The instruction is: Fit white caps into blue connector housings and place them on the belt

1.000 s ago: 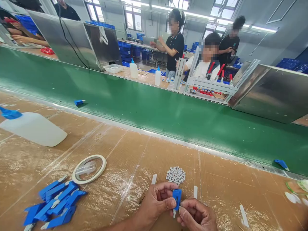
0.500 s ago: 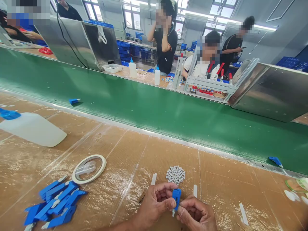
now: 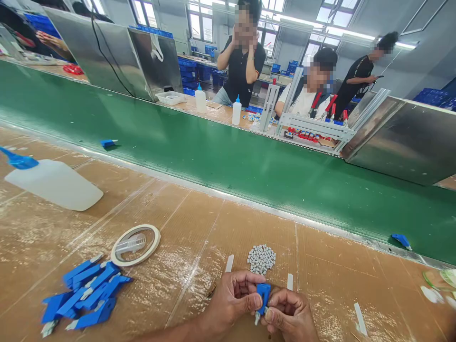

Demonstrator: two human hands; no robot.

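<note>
At the bottom centre of the frame, the left hand (image 3: 233, 299) and the right hand (image 3: 290, 313) were both closed on 1 small blue connector (image 3: 262, 295), pinched between thumbs and fingertips, upright, with its pale tip pointing down, apparently to keep it steady for fine work close to the body. Just above it lay a heap of tiny white pieces (image 3: 261, 259), within easy reach. A pile of blue connectors (image 3: 85, 292) sat at lower left beside a tape ring (image 3: 135, 244). Across the upper half ran the green conveyor belt (image 3: 228, 161), carrying 2 stray blue parts.
</note>
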